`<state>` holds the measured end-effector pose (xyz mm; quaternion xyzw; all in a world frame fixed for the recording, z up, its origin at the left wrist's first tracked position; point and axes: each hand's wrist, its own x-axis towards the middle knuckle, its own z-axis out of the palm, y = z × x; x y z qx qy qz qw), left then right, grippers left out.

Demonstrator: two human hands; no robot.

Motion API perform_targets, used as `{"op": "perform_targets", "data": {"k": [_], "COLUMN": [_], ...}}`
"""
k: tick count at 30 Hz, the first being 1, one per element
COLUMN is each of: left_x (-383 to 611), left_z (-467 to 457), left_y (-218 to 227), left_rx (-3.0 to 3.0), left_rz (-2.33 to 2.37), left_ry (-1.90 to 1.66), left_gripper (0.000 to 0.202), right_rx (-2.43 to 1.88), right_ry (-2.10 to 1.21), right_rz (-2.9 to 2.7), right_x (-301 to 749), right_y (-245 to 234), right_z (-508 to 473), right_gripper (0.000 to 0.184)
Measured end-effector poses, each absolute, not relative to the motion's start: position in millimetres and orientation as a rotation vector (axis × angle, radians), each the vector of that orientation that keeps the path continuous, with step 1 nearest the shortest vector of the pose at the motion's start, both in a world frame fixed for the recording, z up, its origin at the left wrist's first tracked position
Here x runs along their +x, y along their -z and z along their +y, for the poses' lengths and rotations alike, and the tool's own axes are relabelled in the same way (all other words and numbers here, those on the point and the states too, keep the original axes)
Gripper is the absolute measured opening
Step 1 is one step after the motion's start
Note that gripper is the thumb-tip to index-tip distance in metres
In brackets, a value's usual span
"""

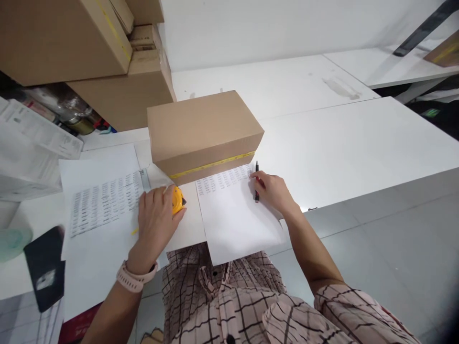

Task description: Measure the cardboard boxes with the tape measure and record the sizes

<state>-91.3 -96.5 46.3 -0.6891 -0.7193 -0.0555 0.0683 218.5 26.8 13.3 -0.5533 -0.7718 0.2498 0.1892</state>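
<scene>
My left hand [157, 217] is wrapped over a yellow tape measure [177, 199], which partly shows past the fingers. Beneath and left of that hand lies a sheet with printed rows [105, 203]. My right hand [271, 189] has its fingertips closed on a dark pen [256, 195], just at the right edge of another sheet [236, 224]. Rows of writing run along that sheet's top, and its lower end hangs over the table edge. A closed cardboard box [206, 126] with a yellow strip along its front stands right behind this paper, between my hands.
Large cardboard boxes [64, 43] are stacked at the back left. A black phone-like slab [46, 267] lies at the left, near a pale green round thing [14, 243]. The white table [330, 148] stretches right, its front edge above the tiled floor [387, 239].
</scene>
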Motion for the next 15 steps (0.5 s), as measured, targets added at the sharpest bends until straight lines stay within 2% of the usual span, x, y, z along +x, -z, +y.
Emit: {"op": "perform_targets", "data": {"k": [3, 5, 7, 10, 12, 15], "left_x": [-62.5, -29.5, 5.2, 41.8, 51.6, 52.3], "left_z": [-96.1, -96.9, -95.0, -83.3, -71.5, -56.2], "left_y": [-43.1, -41.2, -40.4, -41.6, -42.5, -41.2], "left_rx": [-2.214, -2.438, -2.632, -2.735, -2.736, -2.736], "left_rz": [-1.919, -1.762, -1.656, -1.61, -1.594, -1.596], "left_ry": [0.38, 0.399, 0.229, -0.104, -0.25, -0.348], "left_gripper": [0.05, 0.048, 0.049, 0.061, 0.07, 0.076], "right_rx": [-1.26, -1.054, -0.956, -0.921, -0.934, -0.991], "right_ry": [-1.163, -1.314, -1.282, -1.114, -1.089, -1.299], "right_rz": [-1.761, -1.55, -1.449, -1.354, -1.304, -1.329], "right_x": [237.7, 247.7, 251.6, 245.5, 237.2, 224.8], "right_y": [-20.4, -27.9, -34.7, -36.6, -31.8, -23.4], "right_z": [20.4, 15.0, 10.2, 5.8, 4.8, 6.3], "right_gripper": [0.03, 0.028, 0.025, 0.026, 0.036, 0.052]}}
